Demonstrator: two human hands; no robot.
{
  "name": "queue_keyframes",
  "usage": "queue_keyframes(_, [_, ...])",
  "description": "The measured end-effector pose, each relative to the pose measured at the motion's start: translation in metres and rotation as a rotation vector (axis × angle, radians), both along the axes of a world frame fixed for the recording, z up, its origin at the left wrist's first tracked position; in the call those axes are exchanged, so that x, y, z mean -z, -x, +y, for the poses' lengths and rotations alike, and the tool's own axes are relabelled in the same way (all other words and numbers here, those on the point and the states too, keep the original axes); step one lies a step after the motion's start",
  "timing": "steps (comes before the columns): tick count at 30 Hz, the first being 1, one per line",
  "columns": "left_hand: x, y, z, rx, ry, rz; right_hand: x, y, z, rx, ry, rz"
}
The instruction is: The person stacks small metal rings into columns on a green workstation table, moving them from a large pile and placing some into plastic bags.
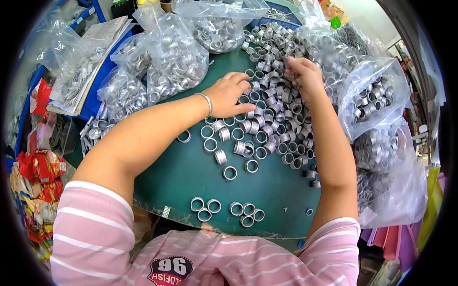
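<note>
A heap of short grey metal rings [281, 100], some with ribbed outsides, spreads over the green table. My left hand [228, 97] lies at the heap's left edge, its fingers spread and touching the nearest rings, with nothing gripped. Over the heap's right side is my right hand [307, 77], its fingers bent in toward the thumb; whatever is between them is too small or hidden to name. Close to the table's front edge sit three rings [204, 215] in a cluster, and right of them another small group of rings [248, 209].
Clear plastic bags of rings stand at the back left [176, 62] and along the right [377, 95]. A blue bin [90, 107] with papers [98, 43] is at the left. One small ring [309, 211] lies at the front right of the green table [176, 186].
</note>
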State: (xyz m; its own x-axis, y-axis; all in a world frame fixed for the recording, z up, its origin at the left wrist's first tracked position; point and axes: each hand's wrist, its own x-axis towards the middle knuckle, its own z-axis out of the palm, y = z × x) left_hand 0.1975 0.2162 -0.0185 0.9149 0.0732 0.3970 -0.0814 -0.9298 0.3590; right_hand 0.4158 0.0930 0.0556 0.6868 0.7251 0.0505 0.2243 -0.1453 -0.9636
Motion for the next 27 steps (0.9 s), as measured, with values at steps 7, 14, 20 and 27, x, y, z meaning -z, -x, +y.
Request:
queue_keyframes(7, [-0.016,0.009,-0.006,0.059,0.064,-0.077,0.005,0.055,-0.096,0.047,-0.319,0.806])
queue_keyframes(14, [-0.084,0.008,-0.072,-0.419,1.726,0.007,0.003,0.114,-0.052,0.003,-0.282,0.292])
queue_keyframes(20, [-0.043,0.057,-0.052,-0.011,2.537,-0.198,-0.001,0.081,0.021,-0.137,-0.144,-0.950])
queue_keyframes(27, [-0.025,0.097,-0.061,0.010,2.569,-0.626,0.018,-0.025,0.078,-0.187,0.447,-1.507])
